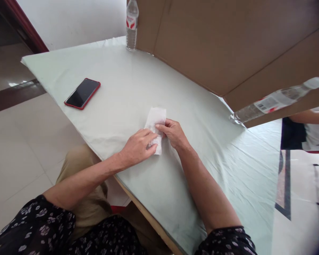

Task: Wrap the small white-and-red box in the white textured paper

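Here we are, close in: our left hand [139, 148] has its fingers on the lower end of a folded white tissue [158, 114], pinching or merely pressing we can't tell, while our right hand [174, 133] nips its right edge between thumb and fingers, all over the pale green tablecloth [117, 95]. Beyond, we've got a red-cased smartphone [83, 93] lying to the left, then two labelled plastic bottles [276, 100] beside a brown cardboard screen [202, 42].

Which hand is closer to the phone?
Left. The left hand is below and right of the phone in the picture; the right hand is farther right.
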